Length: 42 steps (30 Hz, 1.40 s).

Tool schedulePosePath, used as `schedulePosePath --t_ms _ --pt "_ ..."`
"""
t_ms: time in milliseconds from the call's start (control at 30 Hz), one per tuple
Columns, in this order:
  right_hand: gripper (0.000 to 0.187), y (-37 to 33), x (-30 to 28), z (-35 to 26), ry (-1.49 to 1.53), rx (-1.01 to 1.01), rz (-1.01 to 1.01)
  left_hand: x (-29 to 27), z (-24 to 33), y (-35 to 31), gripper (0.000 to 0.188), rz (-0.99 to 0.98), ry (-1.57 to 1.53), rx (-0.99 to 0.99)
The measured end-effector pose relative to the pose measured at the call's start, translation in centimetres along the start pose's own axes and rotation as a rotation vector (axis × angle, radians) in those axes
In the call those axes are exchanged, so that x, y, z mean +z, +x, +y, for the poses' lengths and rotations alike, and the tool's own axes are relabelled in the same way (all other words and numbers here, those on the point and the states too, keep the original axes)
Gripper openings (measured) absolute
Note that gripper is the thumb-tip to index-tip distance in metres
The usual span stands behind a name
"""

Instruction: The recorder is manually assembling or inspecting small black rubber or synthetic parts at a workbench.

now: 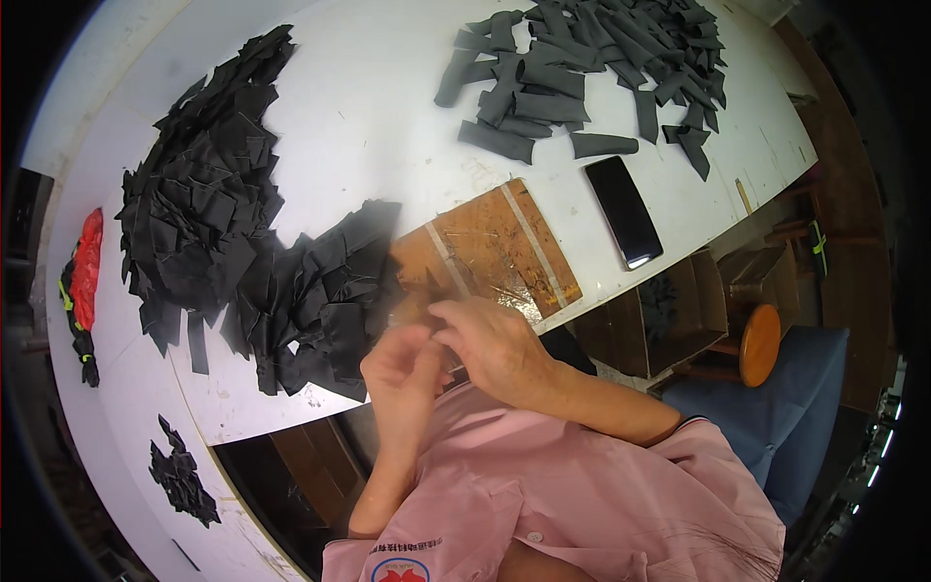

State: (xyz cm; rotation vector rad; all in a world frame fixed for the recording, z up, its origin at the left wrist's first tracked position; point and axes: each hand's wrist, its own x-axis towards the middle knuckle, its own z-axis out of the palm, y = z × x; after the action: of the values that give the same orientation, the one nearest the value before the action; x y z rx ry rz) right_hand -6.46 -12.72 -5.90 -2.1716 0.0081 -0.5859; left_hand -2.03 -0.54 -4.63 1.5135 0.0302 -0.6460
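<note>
1. Black fabric pieces (320,291) lay heaped at centre-left, just beside the hands.
2. Left hand (402,373) and right hand (495,339) were touching at centre, fingers curled; cannot tell what they pinched.
3. Fabric looked light, limp; best pinched at an edge.
4. Wooden board (495,247) sat just above the hands.

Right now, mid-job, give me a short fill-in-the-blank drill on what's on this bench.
1. The phone lies face up on the ____ table.
2. Both hands, left hand and right hand, meet at the near edge of the ____ board.
3. The rolled grey pieces lie at the far side; the flat ____ pieces lie to the left.

Missing words: white; wooden; black
</note>
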Motion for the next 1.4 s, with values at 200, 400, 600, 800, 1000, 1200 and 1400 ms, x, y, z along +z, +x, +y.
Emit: schedulePosePath --t_ms 200,400,600,800,1000,1200,1400 --pt "0.025 0.3 -0.6 -0.6 0.366 0.343 -0.008 -0.3 -1.0 0.2 0.005 0.074 0.205 0.263" --pt "0.018 0.1 -1.0 -0.1 0.395 0.252 -0.064 0.0 0.1 -0.3 0.011 -0.011 0.039 0.225" --pt "0.011 0.3 -0.1 -0.1 0.038 0.003 0.003 -0.1 -2.4 0.1 0.008 0.160 0.444 0.502" --pt "0.013 -0.3 1.0 0.9 -0.312 -0.127 -0.085 0.5 -1.4 1.2 0.012 0.251 0.063 0.319" --pt "0.006 -0.1 0.4 1.1 0.262 0.238 -0.059 -1.2 0.2 1.0 0.022 -0.248 -0.822 -0.159" --pt "0.011 -0.6 0.5 0.8 1.555 0.907 -0.218 0.2 -1.8 1.4 0.019 0.129 -0.056 0.351" --pt "0.012 -0.2 0.4 1.4 1.180 0.734 -0.248 -0.1 -0.5 0.8 0.019 0.028 -0.327 0.217"
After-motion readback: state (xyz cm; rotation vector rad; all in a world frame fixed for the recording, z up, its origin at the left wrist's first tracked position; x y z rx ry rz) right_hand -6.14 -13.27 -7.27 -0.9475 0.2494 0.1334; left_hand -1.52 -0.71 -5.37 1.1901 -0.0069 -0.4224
